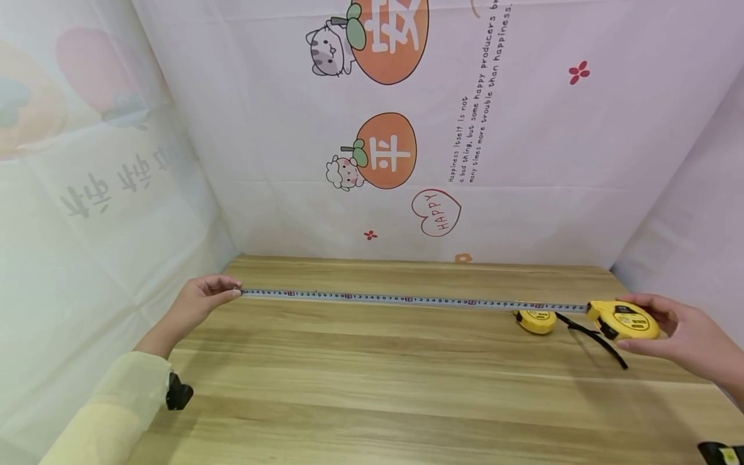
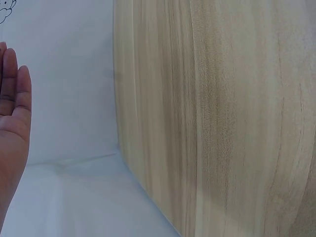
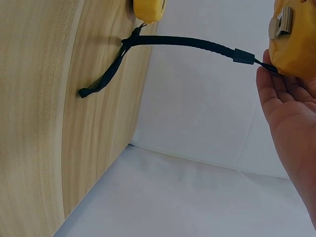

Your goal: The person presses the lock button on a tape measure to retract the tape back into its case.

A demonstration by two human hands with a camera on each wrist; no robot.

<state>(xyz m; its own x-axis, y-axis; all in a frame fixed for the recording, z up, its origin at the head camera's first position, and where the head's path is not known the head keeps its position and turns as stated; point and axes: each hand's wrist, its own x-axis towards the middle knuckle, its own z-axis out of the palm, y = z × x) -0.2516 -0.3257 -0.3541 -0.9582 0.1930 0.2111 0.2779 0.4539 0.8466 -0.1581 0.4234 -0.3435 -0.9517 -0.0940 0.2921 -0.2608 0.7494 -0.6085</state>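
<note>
My right hand grips a yellow tape measure by its case, held up over the right side of the table. From it a silver blade with black and red markings stretches across to the left. The blade's far end is pinched between the thumb and fingers of my left hand. In the right wrist view, a black wrist strap hangs from the held case. A second yellow tape measure lies on the table beneath the blade. The left wrist view shows only part of the left hand.
The wood-grain table meets a white printed cloth backdrop at its back edge. More cloth hangs at the left side and right side. A black strap end trails beside the second tape measure.
</note>
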